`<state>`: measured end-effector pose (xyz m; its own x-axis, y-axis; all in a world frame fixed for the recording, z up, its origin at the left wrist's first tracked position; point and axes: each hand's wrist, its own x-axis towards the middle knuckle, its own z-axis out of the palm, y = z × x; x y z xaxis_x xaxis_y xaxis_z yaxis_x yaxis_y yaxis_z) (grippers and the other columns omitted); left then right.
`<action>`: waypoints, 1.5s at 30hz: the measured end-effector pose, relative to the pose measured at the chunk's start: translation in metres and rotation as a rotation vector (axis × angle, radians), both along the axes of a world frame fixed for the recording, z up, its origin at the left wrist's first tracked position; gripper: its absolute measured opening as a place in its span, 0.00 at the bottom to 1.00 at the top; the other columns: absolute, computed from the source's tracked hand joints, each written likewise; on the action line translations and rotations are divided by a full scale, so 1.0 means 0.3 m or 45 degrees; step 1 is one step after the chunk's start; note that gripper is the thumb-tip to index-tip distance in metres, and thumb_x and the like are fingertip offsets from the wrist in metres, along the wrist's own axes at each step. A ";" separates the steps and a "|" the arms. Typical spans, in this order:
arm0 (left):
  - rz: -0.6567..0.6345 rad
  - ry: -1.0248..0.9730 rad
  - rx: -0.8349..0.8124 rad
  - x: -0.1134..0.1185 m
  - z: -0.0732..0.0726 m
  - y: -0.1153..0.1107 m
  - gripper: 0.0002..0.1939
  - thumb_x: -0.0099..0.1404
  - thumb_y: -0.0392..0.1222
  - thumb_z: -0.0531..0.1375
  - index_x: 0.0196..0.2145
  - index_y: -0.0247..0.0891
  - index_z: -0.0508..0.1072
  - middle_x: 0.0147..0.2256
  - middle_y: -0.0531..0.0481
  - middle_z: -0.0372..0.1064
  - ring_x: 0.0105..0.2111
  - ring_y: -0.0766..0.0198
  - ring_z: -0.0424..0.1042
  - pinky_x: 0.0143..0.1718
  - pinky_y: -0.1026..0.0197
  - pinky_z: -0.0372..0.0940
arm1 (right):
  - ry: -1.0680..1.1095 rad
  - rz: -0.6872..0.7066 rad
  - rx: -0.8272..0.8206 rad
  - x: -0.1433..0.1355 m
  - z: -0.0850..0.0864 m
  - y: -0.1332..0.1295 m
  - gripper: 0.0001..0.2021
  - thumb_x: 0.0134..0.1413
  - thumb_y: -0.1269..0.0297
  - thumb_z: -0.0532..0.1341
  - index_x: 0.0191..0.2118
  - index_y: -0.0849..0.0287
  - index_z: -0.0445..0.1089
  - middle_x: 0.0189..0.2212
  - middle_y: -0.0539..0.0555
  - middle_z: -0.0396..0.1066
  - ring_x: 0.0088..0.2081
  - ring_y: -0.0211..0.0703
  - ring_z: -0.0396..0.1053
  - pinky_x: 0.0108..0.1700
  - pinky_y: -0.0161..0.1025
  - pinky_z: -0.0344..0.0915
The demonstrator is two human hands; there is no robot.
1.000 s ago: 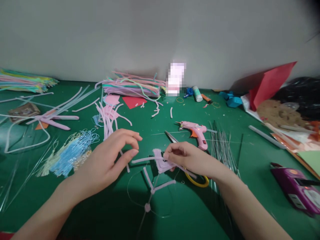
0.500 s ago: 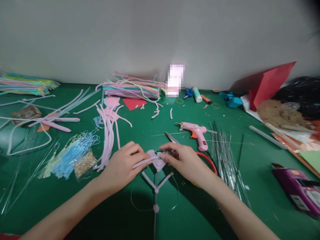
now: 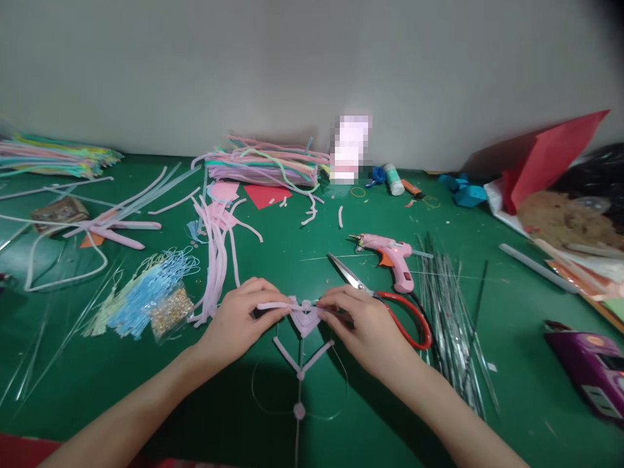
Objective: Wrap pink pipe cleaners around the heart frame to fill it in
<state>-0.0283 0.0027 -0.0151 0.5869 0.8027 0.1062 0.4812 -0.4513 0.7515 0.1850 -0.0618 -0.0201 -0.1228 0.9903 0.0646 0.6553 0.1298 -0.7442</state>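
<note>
Between my hands is a lilac pipe-cleaner piece [image 3: 305, 322] shaped like nested Vs, fixed on a thin wire stem. My left hand [image 3: 246, 312] pinches a lilac pipe cleaner [image 3: 273, 305] that lies across the top of the piece. The fingers of my right hand [image 3: 355, 318] are closed at the piece's right upper corner, touching the pipe cleaner's other end. Lower on the stem sit a smaller lilac V [image 3: 301, 374] and a round lilac knob [image 3: 299, 411], with thin wire loops at both sides. Red-handled scissors [image 3: 361, 286] lie open just beyond my right hand.
A pink glue gun [image 3: 390, 253] lies past the scissors, near a pile of thin metal wires [image 3: 448, 312]. Left are lilac pipe cleaners [image 3: 214, 260], blue tassels [image 3: 146, 299] and a bag of gold beads [image 3: 170, 312]. A purple device [image 3: 589, 370] is at right.
The lilac V piece has turned more upright, and the pipe cleaner now lies level across its top. My right hand has shifted slightly, uncovering more of the scissors. The view has swung a little left.
</note>
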 end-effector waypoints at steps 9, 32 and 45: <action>-0.012 -0.171 -0.678 0.015 0.008 0.006 0.15 0.60 0.44 0.64 0.45 0.41 0.75 0.44 0.47 0.76 0.43 0.59 0.75 0.45 0.59 0.69 | 0.024 0.073 0.023 0.021 -0.002 -0.001 0.09 0.59 0.75 0.55 0.34 0.58 0.70 0.38 0.55 0.70 0.38 0.41 0.71 0.41 0.40 0.69; 0.395 -0.640 -1.252 0.089 0.024 -0.086 0.14 0.50 0.40 0.71 0.34 0.33 0.76 0.27 0.50 0.75 0.27 0.67 0.73 0.30 0.66 0.70 | -0.403 0.162 0.250 0.044 0.078 -0.076 0.21 0.58 0.79 0.48 0.45 0.54 0.74 0.35 0.57 0.65 0.30 0.39 0.67 0.32 0.36 0.69; 0.376 -0.673 -1.270 0.089 0.030 -0.092 0.14 0.52 0.40 0.70 0.36 0.33 0.75 0.29 0.51 0.74 0.28 0.69 0.72 0.31 0.68 0.69 | -0.520 0.127 0.464 0.037 0.109 -0.074 0.14 0.58 0.76 0.55 0.43 0.54 0.74 0.42 0.60 0.65 0.49 0.56 0.62 0.47 0.56 0.64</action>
<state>-0.0016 -0.0249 -0.0060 0.4346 0.7659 -0.4739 -0.0100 0.5302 0.8478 0.1959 -0.0839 0.0126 -0.3015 0.8951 0.3286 0.8527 0.4073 -0.3272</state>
